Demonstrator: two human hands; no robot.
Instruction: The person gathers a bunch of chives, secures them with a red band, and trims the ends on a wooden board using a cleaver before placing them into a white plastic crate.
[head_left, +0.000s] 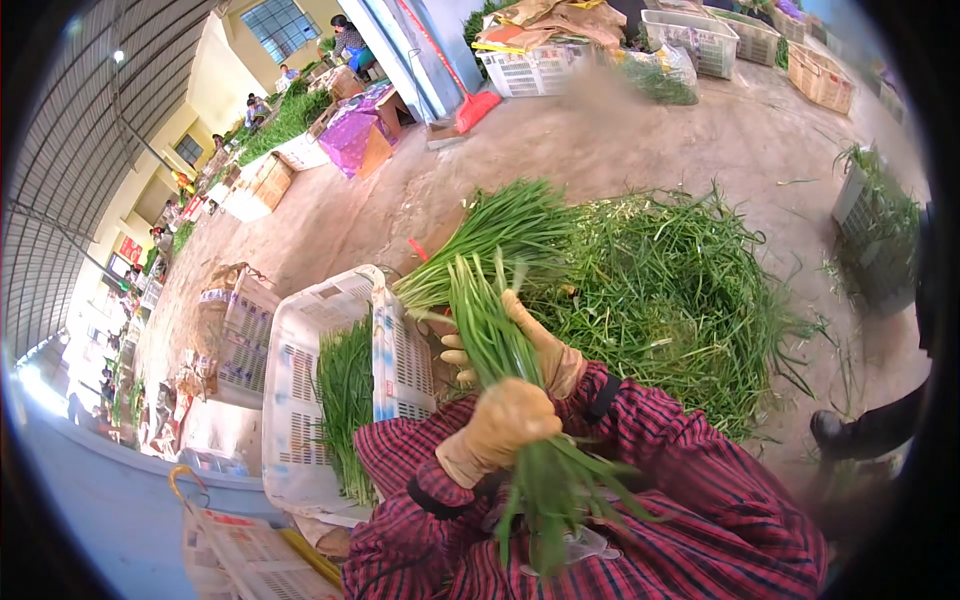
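Observation:
A bundle of long green leaves that look like garlic chives (491, 337) lies across both my gloved hands, its pale stem ends pointing away and its leaf tips hanging over my lap. My left hand (504, 424), in a tan glove, is closed round the middle of the bundle and slightly blurred. Farther up, my right hand (551, 349) cradles the stem half, thumb on one side and fingertips showing on the other. Just beyond lies a neat pile of chives (502, 232). To the left, a white plastic crate (296, 420) holds more upright chives (346, 405).
A broad heap of loose leaves (667, 292) covers the floor at right. Another person's leg and shoe (832, 431) stand beyond it, near a crate of greens (862, 225). A red broom (476, 111) leans by a pillar. Folded crates (255, 551) lie at lower left.

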